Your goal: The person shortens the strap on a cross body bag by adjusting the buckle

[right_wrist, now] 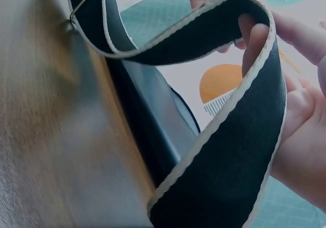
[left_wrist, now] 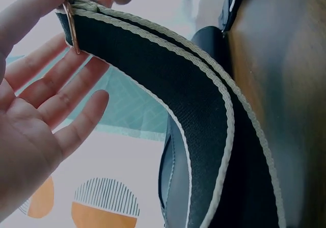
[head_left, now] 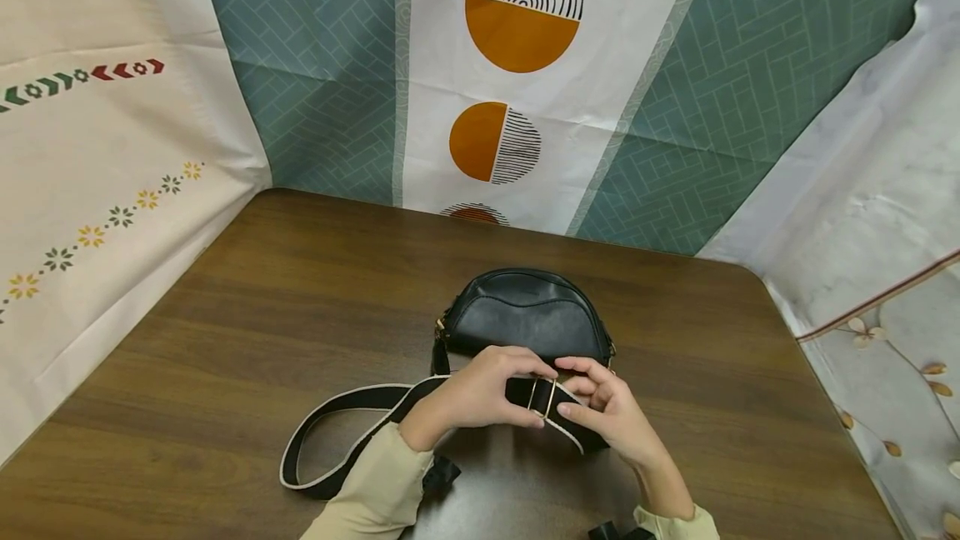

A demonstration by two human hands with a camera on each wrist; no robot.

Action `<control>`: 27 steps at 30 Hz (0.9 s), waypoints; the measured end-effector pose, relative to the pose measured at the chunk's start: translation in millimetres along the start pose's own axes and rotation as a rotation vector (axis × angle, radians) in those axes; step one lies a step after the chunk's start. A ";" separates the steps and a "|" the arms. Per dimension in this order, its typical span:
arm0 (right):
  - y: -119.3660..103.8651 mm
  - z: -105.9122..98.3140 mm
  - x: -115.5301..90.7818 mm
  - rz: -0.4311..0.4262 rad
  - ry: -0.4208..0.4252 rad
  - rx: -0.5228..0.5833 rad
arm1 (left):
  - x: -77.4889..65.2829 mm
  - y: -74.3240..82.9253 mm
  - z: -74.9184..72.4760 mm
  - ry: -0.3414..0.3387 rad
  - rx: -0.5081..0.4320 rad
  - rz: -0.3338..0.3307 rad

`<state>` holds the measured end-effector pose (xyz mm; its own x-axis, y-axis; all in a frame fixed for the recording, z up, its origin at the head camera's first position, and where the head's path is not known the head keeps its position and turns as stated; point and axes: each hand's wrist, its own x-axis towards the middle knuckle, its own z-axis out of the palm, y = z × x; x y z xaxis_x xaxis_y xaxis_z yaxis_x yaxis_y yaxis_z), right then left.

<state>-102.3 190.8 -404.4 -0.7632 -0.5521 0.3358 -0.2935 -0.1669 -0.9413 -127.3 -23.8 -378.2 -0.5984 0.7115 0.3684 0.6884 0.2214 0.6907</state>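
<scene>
A black shoulder strap (head_left: 348, 398) with pale braided edges is raised between both hands in front of a black half-moon handbag (head_left: 525, 315). My left hand (head_left: 480, 394) pinches the strap at its gold slider buckle (head_left: 553, 398), thumb below and fingertips above in the head view. In the left wrist view, that hand's other fingers (left_wrist: 76, 110) are spread behind. My right hand (head_left: 611, 411) holds the strap just right of the buckle; in the right wrist view its fingertips (right_wrist: 252, 39) show inside the strap's fold. The strap's left part loops on the table.
The bag stands on a brown wooden table (head_left: 225, 340), with gold hardware (head_left: 440, 325) at its left end. Patterned cloth (head_left: 322, 90) hangs behind the table, and pale cloths (head_left: 112, 215) enclose both sides. Black wrist bands (head_left: 441, 473) sit at the cuffs.
</scene>
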 end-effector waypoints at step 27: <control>4.3 15.5 3.6 -0.022 0.175 -0.064 | -4.4 3.3 -0.4 0.018 0.033 -0.013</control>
<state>-97.4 175.4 -407.8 -0.8430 -0.3972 0.3627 -0.3432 -0.1219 -0.9313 -122.6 -26.5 -377.3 -0.6142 0.6966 0.3708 0.6938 0.2527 0.6744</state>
